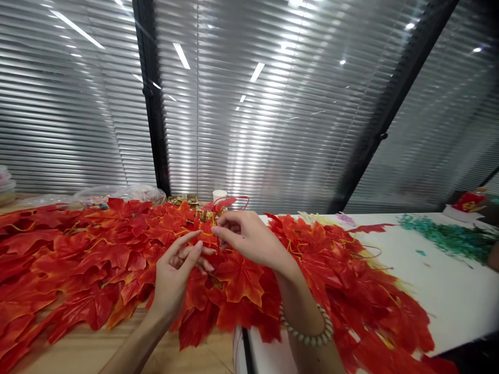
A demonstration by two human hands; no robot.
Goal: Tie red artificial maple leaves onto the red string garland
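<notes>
Along the far left edge, a crinkled clear plastic bag (120, 193) is lying at the back of the light wooden tabletop (78, 353), just behind a wide spread of flat red-orange artificial maple leaves (78, 259) that is covering most of the surface. The left hand (177, 272) is hovering over these leaves near the middle, fingers loosely extended and open, its fingertips (197, 246) touching or nearly touching a thin yellow-orange plastic stem (206, 234). Just beside it, the right hand (245, 236), wearing a pale beaded bracelet (307, 332) at the wrist, is pinching closed on that same stem between thumb and forefinger, above the leaf pile. Behind the hands, a small white paper cup (219, 195) and a heap of gold-wrapped bits (183, 199) are standing near the window blinds (273, 130), partly hidden by leaves. Further right, the leaves are spilling onto a white tabletop (448, 291), which is lying bare toward its right side. A loose pile of green plastic sprigs (448, 236) is resting well apart at the far right, with a small red and gold ornament (470, 201) beyond it. The near wooden edge, below the left forearm, is showing free.
</notes>
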